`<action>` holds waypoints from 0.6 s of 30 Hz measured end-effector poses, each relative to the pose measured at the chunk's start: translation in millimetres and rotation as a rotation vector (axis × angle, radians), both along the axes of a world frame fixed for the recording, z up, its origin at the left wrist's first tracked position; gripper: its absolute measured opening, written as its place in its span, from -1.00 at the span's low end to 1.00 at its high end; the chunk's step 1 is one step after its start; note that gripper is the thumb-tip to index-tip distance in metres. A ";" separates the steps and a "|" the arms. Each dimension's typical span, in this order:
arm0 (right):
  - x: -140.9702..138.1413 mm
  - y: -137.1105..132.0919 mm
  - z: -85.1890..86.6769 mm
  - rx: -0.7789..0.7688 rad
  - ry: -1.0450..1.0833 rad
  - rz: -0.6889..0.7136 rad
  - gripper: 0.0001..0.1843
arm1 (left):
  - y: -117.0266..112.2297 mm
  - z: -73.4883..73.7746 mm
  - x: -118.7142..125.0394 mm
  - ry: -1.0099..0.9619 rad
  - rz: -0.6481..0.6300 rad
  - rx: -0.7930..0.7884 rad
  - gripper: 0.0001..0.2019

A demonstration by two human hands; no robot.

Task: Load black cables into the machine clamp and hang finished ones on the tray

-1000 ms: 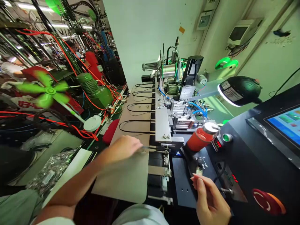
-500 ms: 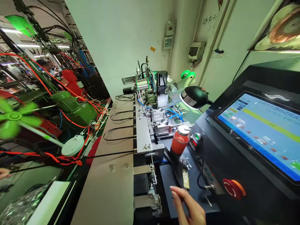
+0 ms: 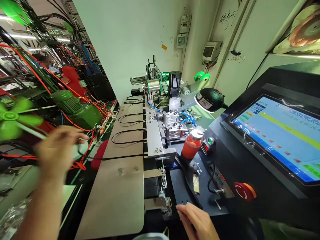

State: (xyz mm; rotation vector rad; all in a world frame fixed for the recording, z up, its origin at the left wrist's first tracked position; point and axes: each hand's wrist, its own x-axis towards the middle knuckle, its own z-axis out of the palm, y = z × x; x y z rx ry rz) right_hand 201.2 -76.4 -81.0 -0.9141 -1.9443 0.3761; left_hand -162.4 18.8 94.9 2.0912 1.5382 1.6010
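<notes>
My left hand (image 3: 58, 146), smeared by motion, is raised left of the metal table plate. Its fingers are pinched on the end of a black cable (image 3: 112, 157). From there the cable sags, then runs across the plate into the machine's metal guide rail (image 3: 153, 136). My right hand (image 3: 196, 218) is low in front of the black base plate (image 3: 178, 186), its thumb and fingertips drawn together. Whatever may be between those fingertips is hidden. Close to it is a small metal clamp unit (image 3: 166, 206) at the machine's near end.
More looped black cables (image 3: 127, 137) lie on the metal table plate (image 3: 112, 196). A red jar (image 3: 190, 148), a lamp (image 3: 210, 100), a red emergency-stop button (image 3: 243, 191) and a touchscreen (image 3: 277, 136) are on the right. A green fan (image 3: 10, 116) spins at left; a person (image 3: 45, 61) is beyond.
My left hand has come in from the left edge towards the plate, bringing the cable end with it. The cable now sags near the hand. My right hand has shifted slightly down and left.
</notes>
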 end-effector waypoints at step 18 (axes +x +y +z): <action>-51.7 29.8 18.7 -0.555 0.648 -0.169 -0.82 | -16.6 -100.5 158.6 0.175 -0.627 -0.657 -0.83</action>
